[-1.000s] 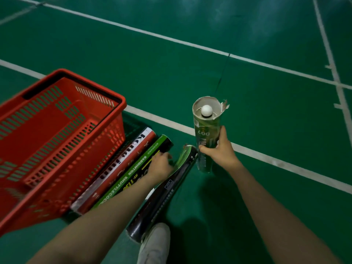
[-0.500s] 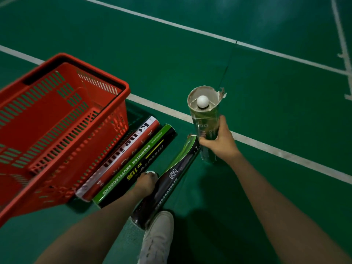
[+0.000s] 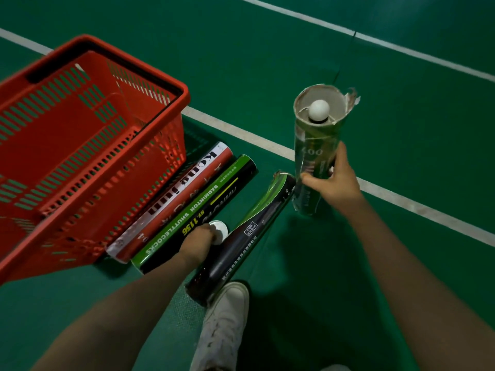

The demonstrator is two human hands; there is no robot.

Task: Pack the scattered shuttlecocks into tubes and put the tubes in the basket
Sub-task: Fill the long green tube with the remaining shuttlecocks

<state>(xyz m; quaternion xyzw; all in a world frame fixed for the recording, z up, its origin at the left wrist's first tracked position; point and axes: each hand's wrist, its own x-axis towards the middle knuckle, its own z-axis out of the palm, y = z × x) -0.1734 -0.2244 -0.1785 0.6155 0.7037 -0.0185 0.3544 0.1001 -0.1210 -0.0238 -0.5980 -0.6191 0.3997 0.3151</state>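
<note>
Our right hand (image 3: 332, 183) is wrapped round the lower half of a green tube (image 3: 316, 145), thumb on the near side and fingers curled behind it, so the grip is clamped on the tube. The tube stands nearly upright with its foot on the green floor (image 3: 401, 250), just this side of a white line (image 3: 241, 132). Its top is open and the rim is torn, and a shuttlecock (image 3: 318, 109) sits inside with its white cork facing up. Our left hand (image 3: 198, 241) is lower down, its fingers curled on a small white round thing (image 3: 220, 231); whether that is a cap or a cork we cannot tell. The hand lies over the gap between two tubes that rest flat on the floor, a green-and-black tube (image 3: 214, 199) and a dark tube (image 3: 241, 245). The far end of the dark tube is just beside the green tube we hold. A red-and-white tube (image 3: 182, 199) lies touching the green-and-black one on its other side, right against the wall of the red basket (image 3: 184, 92). The three lie side by side outside the basket. A white shoe (image 3: 227, 311) rests by the near end of the dark tube.
</note>
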